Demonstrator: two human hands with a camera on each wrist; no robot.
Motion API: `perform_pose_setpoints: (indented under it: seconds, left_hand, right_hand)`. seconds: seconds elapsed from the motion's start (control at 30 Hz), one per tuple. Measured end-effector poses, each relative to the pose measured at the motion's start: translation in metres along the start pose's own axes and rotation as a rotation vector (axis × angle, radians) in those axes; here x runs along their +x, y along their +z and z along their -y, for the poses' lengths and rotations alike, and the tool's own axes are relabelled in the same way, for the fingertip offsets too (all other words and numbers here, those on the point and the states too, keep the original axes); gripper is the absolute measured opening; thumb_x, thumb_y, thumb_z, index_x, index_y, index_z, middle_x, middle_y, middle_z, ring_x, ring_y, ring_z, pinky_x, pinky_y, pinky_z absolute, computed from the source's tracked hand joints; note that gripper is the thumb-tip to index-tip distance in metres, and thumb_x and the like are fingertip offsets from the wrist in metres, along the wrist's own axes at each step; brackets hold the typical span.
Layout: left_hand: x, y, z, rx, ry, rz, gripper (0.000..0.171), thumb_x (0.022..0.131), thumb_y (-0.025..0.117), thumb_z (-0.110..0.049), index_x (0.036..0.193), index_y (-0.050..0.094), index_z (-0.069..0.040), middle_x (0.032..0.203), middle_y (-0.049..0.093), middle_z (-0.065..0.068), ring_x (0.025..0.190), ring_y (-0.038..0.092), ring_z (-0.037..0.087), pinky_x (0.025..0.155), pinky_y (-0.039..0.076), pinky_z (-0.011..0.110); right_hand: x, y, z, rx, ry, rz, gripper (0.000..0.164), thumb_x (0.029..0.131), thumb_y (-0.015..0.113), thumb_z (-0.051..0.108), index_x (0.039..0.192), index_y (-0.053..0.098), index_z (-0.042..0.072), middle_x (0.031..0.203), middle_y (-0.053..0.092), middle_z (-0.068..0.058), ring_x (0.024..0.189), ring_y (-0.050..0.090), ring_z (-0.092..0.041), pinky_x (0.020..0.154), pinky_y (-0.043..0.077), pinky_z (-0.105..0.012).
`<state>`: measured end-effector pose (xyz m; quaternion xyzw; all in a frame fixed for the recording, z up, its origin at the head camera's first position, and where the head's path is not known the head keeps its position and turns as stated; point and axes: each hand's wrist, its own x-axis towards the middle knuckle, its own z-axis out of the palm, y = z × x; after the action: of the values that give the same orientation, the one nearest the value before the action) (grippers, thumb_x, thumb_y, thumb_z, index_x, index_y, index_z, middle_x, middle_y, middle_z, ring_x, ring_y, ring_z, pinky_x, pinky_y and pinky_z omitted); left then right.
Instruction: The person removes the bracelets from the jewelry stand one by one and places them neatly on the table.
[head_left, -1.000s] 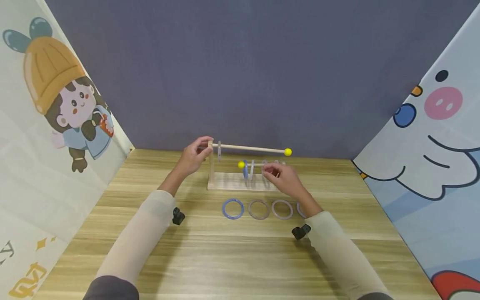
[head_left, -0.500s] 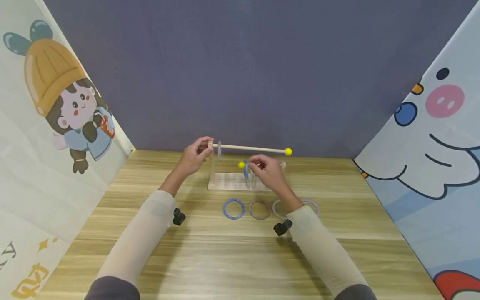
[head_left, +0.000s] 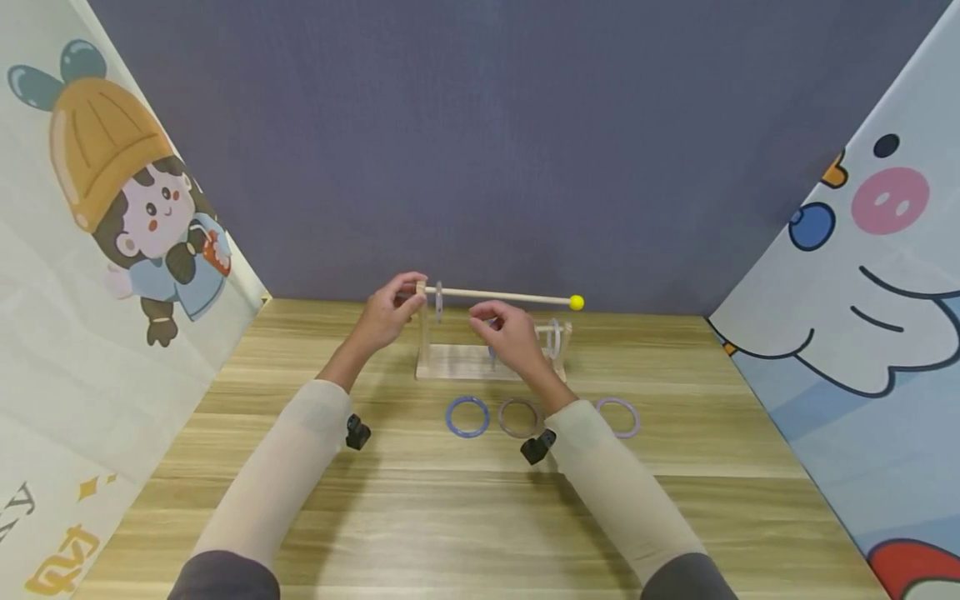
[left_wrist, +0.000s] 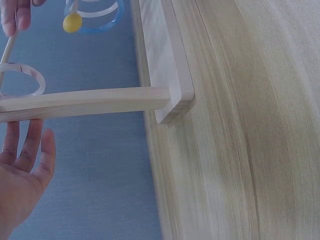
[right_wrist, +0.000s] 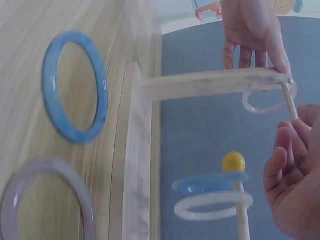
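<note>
My left hand (head_left: 388,312) holds the top of the left post (left_wrist: 95,101) of a wooden ring stand (head_left: 450,360). A pale clear ring (head_left: 439,302) hangs on the upper rod (head_left: 510,296) close to that post. My right hand (head_left: 513,333) is at the middle of the stand, fingers loosely bent, with no ring showing in it. Its fingertips overlap the upper rod in the right wrist view. On the lower rod (right_wrist: 242,215), near its yellow ball (right_wrist: 234,162), hang a blue ring (right_wrist: 200,184) and a white ring (right_wrist: 205,206); the right hand mostly hides them in the head view.
Flat on the table (head_left: 420,517), in front of the stand, lie a blue ring (head_left: 467,417), a brownish ring (head_left: 510,433) and a lilac ring (head_left: 617,417). More pale rings (head_left: 554,339) hang by the right post. A grey wall (head_left: 480,150) rises behind.
My right hand has moved left along the stand, uncovering the pale rings by the right post and the lilac ring on the table. The left hand has stayed on the left post.
</note>
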<state>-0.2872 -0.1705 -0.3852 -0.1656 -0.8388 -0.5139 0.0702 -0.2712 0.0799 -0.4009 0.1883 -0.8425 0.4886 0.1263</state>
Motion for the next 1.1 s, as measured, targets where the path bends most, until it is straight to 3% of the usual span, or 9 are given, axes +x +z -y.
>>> perform_pose_setpoints:
  seconds: [0.2,0.43,0.73,0.9,1.1]
  left_hand:
    - [0.001,0.001,0.0,-0.004,0.007,-0.004,0.042,0.105,0.058,-0.026,0.144,0.052,-0.01,0.131,0.064,0.021,0.11,0.066,0.041,0.084,0.059,0.044]
    - [0.003,0.001,0.0,-0.021,-0.014,0.022,0.043,0.106,0.057,-0.026,0.146,0.05,-0.012,0.137,0.061,0.022,0.117,0.061,0.048,0.092,0.056,0.059]
    - [0.003,-0.002,0.002,-0.003,-0.028,0.027,0.043,0.106,0.056,-0.026,0.147,0.049,-0.013,0.139,0.06,0.022,0.118,0.063,0.045,0.09,0.056,0.053]
    - [0.001,-0.001,0.001,0.005,-0.011,0.018,0.04,0.105,0.058,-0.03,0.143,0.053,-0.018,0.135,0.064,0.018,0.112,0.067,0.037,0.085,0.057,0.044]
    - [0.001,-0.001,0.004,0.019,0.02,0.003,0.04,0.105,0.059,-0.03,0.142,0.054,-0.015,0.133,0.065,0.019,0.108,0.068,0.036,0.081,0.056,0.037]
  right_hand:
    - [0.006,0.015,0.009,0.121,0.037,0.007,0.025,0.093,0.075,0.023,0.114,0.074,0.008,0.105,0.077,-0.008,0.063,0.061,-0.008,0.052,0.05,-0.019]
    - [0.007,0.025,0.017,0.163,0.05,-0.011,0.027,0.092,0.077,0.024,0.114,0.074,0.008,0.105,0.077,-0.008,0.065,0.064,-0.008,0.056,0.055,-0.021]
    - [0.01,0.037,0.024,0.164,0.046,-0.024,0.027,0.089,0.08,0.025,0.11,0.075,0.009,0.1,0.078,-0.008,0.068,0.065,-0.011,0.058,0.053,-0.019]
    - [0.014,0.043,0.027,0.133,0.042,-0.025,0.024,0.088,0.081,0.022,0.108,0.076,0.011,0.097,0.078,-0.006,0.07,0.066,-0.011,0.06,0.053,-0.019]
    - [0.017,0.049,0.032,0.113,0.077,-0.013,0.022,0.088,0.08,0.025,0.105,0.076,0.011,0.097,0.078,-0.007,0.078,0.073,-0.016,0.065,0.058,-0.021]
